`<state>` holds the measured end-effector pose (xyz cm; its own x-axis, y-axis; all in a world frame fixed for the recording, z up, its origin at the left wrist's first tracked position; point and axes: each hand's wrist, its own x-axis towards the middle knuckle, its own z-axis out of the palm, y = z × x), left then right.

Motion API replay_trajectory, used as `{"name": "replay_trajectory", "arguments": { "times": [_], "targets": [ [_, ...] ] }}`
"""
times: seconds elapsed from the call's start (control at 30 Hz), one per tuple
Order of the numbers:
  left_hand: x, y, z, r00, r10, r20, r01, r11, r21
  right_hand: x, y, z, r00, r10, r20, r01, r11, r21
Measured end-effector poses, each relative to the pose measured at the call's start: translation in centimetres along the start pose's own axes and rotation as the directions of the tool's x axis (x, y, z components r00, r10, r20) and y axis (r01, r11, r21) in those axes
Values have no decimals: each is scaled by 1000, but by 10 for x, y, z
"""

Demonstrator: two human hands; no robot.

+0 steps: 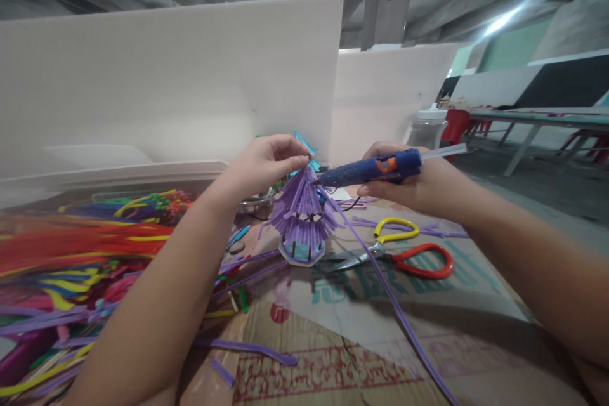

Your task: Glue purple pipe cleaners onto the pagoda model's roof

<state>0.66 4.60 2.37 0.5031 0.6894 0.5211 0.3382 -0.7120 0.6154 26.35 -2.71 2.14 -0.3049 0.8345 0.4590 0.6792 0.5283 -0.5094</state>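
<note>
A small tiered tower model (304, 222), its roofs covered in purple pipe cleaners, stands on a pale base in the middle of the table. Thumb and fingertips of my left hand (273, 162) pinch together at the tower's peak; what lies between them is too small to make out. In my right hand (399, 177) is a blue glue gun (371, 168) with a clear glue stick out of its back. Its nozzle points left and meets the upper purple roof. A long purple pipe cleaner (387, 288) trails from that roof down to the front edge. Behind the peak shows a turquoise fringed piece (304, 143).
Scissors (380, 250) with one yellow and one red handle lie right of the tower on printed cardboard (285, 374). Piles of coloured pipe cleaners (95, 244) cover the left side. White boards (166, 89) stand behind, with a clear jar (428, 130) at the right.
</note>
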Motion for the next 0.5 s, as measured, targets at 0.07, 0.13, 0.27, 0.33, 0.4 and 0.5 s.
{"name": "replay_trajectory", "arguments": {
  "times": [0.07, 0.13, 0.27, 0.33, 0.4, 0.5],
  "targets": [
    [0, 1, 0, 1000, -5, -3, 5, 1000, 2, 0, 1, 1, 1000, -3, -17, 3, 1000, 7],
    [-1, 1, 1, 1000, -10, -3, 10, 1000, 3, 1, 1, 2, 1000, -6, -31, 6, 1000, 17],
    [-1, 2, 1, 1000, -13, -1, 13, 1000, -7, 1, 1, 4, 998, -4, -56, 7, 999, 38],
    [-1, 2, 1, 1000, -18, -3, 17, 1000, -4, 1, 2, 5, 997, 6, -71, -4, 999, 33],
    [0, 2, 1, 1000, -18, -5, 18, 1000, 0, 0, 3, 6, 996, 22, -87, -20, 999, 27],
    [-1, 1, 0, 1000, -13, -8, 13, 1000, 2, 1, 3, 7, 993, 64, -95, -63, 998, 20]
  ]
}}
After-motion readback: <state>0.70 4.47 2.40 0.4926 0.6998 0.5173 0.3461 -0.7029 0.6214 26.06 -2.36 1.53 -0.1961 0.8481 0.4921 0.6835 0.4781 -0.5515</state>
